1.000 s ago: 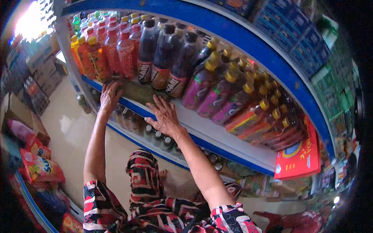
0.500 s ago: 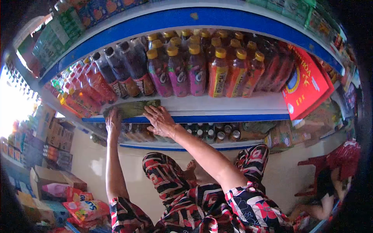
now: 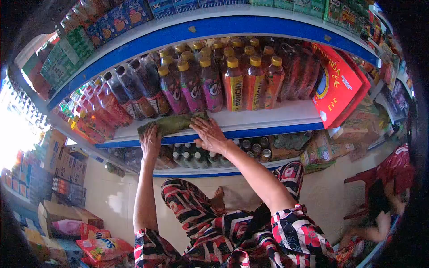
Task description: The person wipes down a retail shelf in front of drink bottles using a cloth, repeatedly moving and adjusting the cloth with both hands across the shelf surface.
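A folded dark green cloth (image 3: 173, 125) lies along the front of the white shelf (image 3: 277, 115). My left hand (image 3: 151, 142) grips its left end, fingers curled over the cloth near the blue shelf edge. On the right end, my right hand (image 3: 209, 135) holds the cloth down, its thumb pointing toward the shelf lip. Behind the cloth stand purple-labelled bottles (image 3: 194, 91) with yellow caps. Dark cola bottles (image 3: 145, 91) are to their left, and yellow-labelled bottles (image 3: 233, 89) to their right.
A red box (image 3: 342, 89) leans at the shelf's right end. The lower shelf holds bottles with pale caps (image 3: 187, 158) and several cans (image 3: 257, 147). Cartons (image 3: 69, 165) and detergent bags (image 3: 105, 250) sit at the left. Another person's arm (image 3: 375, 228) shows at lower right, beside a dark red stool (image 3: 357, 178).
Both hands and the cloth have slid to the right along the shelf front. The camera view has shifted a little, so the bottles and red box appear further left.
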`<action>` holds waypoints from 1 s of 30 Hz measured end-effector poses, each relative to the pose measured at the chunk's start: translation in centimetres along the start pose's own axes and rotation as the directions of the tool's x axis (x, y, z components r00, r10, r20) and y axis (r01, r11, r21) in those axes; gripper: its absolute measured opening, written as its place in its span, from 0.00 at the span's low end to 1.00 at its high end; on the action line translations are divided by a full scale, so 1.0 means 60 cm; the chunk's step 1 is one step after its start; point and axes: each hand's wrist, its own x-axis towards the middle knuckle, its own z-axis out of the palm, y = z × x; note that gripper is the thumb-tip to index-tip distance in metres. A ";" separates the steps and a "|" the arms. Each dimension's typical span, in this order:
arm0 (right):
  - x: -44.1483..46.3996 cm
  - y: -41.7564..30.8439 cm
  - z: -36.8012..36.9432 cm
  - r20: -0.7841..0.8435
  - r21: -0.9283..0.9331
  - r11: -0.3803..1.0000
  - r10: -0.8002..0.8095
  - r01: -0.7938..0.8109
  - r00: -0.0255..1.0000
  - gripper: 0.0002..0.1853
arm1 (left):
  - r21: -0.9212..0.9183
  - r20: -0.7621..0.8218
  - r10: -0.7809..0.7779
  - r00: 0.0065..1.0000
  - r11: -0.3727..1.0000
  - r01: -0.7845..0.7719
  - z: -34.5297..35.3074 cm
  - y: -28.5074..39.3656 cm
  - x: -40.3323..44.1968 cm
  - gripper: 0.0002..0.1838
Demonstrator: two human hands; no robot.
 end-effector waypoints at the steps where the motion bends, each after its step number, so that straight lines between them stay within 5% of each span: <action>1: -0.007 0.006 -0.004 -0.013 -0.011 1.000 -0.002 0.002 1.000 0.33 | -0.014 0.013 -0.004 1.000 1.000 0.004 -0.005 0.016 -0.001 0.22; 11: -0.074 0.058 -0.045 -0.082 0.025 0.998 0.059 -0.057 0.995 0.30 | -0.095 0.185 0.126 0.975 0.989 -0.110 -0.044 0.098 -0.005 0.29; 17: -0.119 0.084 -0.070 -0.301 0.021 0.995 0.098 -0.096 0.949 0.17 | -0.133 0.260 0.239 0.936 0.968 -0.210 -0.063 0.147 -0.003 0.33; 25: -0.157 0.096 -0.110 -0.338 0.050 0.983 0.182 -0.175 0.924 0.14 | -0.218 -0.016 0.410 0.912 0.889 -0.403 -0.051 0.182 -0.006 0.32; 30: -0.189 0.105 -0.148 -0.278 0.233 0.955 0.249 -0.186 0.928 0.15 | -0.450 0.019 0.361 0.932 0.836 -0.315 -0.063 0.198 -0.006 0.20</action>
